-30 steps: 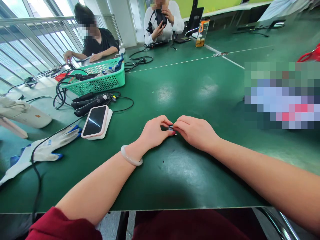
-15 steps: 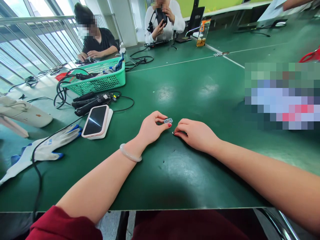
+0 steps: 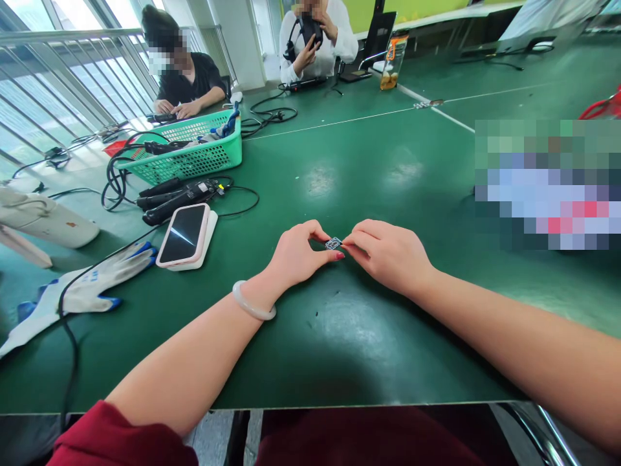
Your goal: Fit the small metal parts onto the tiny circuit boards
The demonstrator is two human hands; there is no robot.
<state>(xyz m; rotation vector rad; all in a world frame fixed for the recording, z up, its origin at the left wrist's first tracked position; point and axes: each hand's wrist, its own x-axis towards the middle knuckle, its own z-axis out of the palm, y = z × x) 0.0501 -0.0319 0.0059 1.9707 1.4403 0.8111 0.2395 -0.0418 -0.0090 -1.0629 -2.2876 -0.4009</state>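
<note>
Head view: at table centre, the left hand point(image 3: 295, 255) and right hand point(image 3: 388, 255) meet, fingertips of both pinched on a tiny square chip point(image 3: 333, 243) held just above the green table point(image 3: 339, 168). At ten o'clock lie a phone point(image 3: 183, 234) and, farther off, a green basket point(image 3: 194, 158)

Green table point(image 3: 369, 162), teal basket point(image 3: 194, 162), white-blue glove point(image 3: 82, 291)

Small chip point(image 3: 333, 243) between both hands, above desk point(image 3: 339, 336); phone point(image 3: 183, 234) to the left, basket point(image 3: 194, 155) behind phone, glove point(image 3: 77, 291) far left.
</note>
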